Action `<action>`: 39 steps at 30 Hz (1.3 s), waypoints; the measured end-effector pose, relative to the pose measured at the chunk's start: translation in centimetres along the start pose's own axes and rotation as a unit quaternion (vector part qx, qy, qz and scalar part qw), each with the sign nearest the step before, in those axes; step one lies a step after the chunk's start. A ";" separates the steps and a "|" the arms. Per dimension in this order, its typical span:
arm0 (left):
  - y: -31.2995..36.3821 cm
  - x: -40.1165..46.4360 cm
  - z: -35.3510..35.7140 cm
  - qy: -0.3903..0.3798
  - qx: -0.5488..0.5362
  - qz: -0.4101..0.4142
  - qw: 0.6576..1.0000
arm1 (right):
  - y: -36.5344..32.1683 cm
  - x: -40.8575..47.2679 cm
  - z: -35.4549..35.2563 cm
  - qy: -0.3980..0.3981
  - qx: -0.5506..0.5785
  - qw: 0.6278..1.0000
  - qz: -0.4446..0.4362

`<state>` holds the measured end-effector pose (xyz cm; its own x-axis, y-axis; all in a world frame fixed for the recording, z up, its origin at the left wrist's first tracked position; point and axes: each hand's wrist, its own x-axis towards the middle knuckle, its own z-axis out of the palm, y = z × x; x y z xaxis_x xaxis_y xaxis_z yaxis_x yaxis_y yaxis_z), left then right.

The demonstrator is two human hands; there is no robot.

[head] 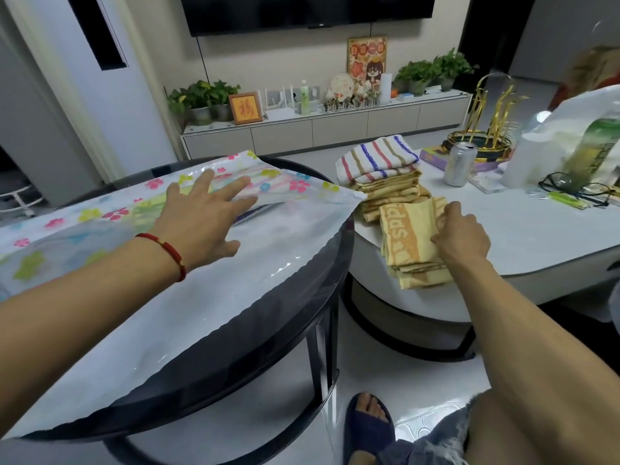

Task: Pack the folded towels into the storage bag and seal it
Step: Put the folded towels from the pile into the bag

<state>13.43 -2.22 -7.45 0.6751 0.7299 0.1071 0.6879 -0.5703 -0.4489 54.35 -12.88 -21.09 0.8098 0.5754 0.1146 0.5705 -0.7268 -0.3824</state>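
**Next towel taken up while the bag is held flat**

At the left, the storage bag [188,250] is laid across the dark round counter [315,286]. Its long axis runs from the lower left of the view up toward the right. Its flower-printed upper edge lies along the far side, and a corner juts past the counter's rim toward the towels. Where the mouth lies cannot be told for certain; it is judged to be at the right-hand end, where the top film appears raised. A dark, purplish item is seen faintly through the film, just below the fingertips.

The left hand [201,223] is laid on top of the bag, its fingers [235,189] straight and spread, so that the film is pressed down rather than gripped. For the step to go well, that film would be better lifted at the mouth than flattened, so a clear gap is offered to the incoming towel.

Further right, on the white counter [536,236], the stack of folded towels [385,186] is set just beside the bag's corner, with a striped towel [375,156] on top at the back. A yellow folded towel [409,243] lies at the near side, its long axis pointing roughly toward the viewer. It is pinched at its right edge by the right hand [463,236], whose fingers are curled over the layers.

All layers should be taken together so the fold is kept, and the towel should be slid in flat, short edge first, along the bag's long axis.
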 end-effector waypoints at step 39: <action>-3.5 -1.5 -2.3 0.057 -0.019 0.034 0.998 | -26.8 -11.5 6.8 -0.191 0.018 0.924 -0.330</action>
<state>10.62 -2.16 -4.04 0.7449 0.6426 0.1796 0.6480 -0.6325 -0.4244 28.84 2.51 -18.42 0.1763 0.9843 0.0047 0.9123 -0.1616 -0.3764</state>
